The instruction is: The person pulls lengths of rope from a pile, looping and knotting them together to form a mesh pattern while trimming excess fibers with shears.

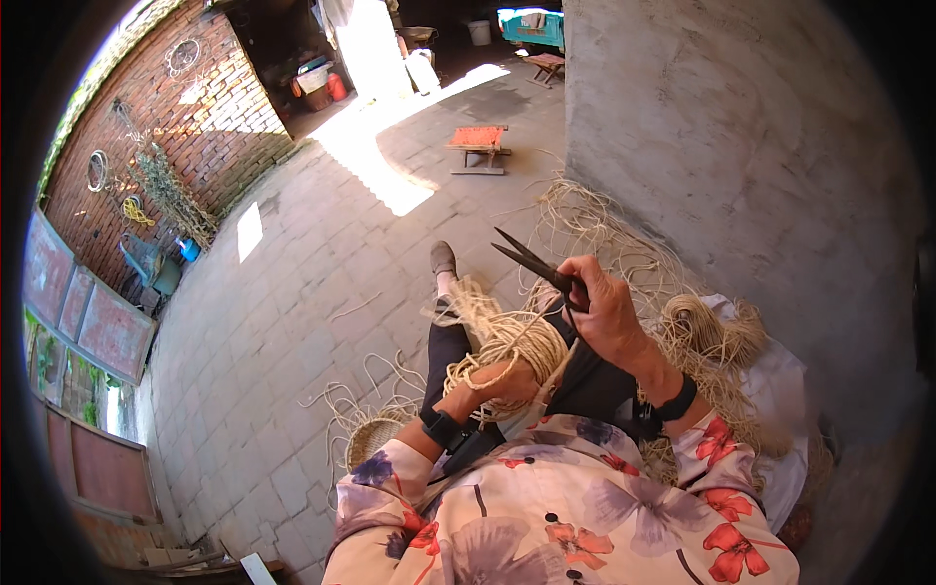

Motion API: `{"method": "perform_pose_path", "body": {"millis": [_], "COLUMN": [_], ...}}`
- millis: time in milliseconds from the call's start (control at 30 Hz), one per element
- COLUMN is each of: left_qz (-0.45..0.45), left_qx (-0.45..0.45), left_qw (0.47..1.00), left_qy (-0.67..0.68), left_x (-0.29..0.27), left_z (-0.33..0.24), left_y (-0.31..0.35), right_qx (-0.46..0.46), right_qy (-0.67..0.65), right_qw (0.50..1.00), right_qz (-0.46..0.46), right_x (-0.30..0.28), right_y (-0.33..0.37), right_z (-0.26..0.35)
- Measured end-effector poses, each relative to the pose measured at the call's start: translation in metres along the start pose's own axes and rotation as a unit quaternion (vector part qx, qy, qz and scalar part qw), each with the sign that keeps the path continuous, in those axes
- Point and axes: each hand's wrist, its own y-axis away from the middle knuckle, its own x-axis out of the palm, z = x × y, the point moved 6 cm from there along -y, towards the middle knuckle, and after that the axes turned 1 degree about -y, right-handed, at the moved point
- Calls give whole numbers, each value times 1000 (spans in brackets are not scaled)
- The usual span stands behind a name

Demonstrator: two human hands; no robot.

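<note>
1. Head view is showing a seated person working pale straw cord over the lap, on a paved yard beside a grey plastered wall (741, 146).
2. Left hand (499, 382) is gripping a wound bundle of straw cord (507, 341), fingers closed around its lower part; loose ends are fanning upward above the knee.
3. Right hand (606, 314) is holding black scissors (531, 261), fingers curled through the handles, blades standing slightly apart and pointing up and left, clear of the cord.
4. Judgement: trimming is calling for the bundle to be held steady and the stray ends presented between the blades, well apart from the left fingers.
5. Further coils of cord (707, 336) are lying at the person's right, against the wall.
6. A small woven basket (375, 439) is sitting on the paving beside the left elbow; a red stool (480, 144) is standing well apart.
</note>
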Motion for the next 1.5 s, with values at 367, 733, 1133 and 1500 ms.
{"method": "perform_pose_path", "body": {"millis": [367, 733, 1133, 1500], "left_qz": [52, -147, -284, -406], "left_qx": [30, 202, 66, -23], "left_qw": [967, 952, 944, 851], "left_qy": [-247, -179, -154, 333], "left_x": [13, -22, -65, -120], "left_z": [-53, -58, -33, 2], "left_y": [9, -26, -56, -53], "right_qx": [-64, -87, -113, 155], "right_qy": [163, -118, -170, -282], "right_qw": [982, 988, 979, 938], "right_qz": [-66, 43, 14, -129], "right_x": [-16, 16, -17, -57], "right_y": [-3, -43, -50, 43], "right_z": [-69, 58, 62, -34]}}
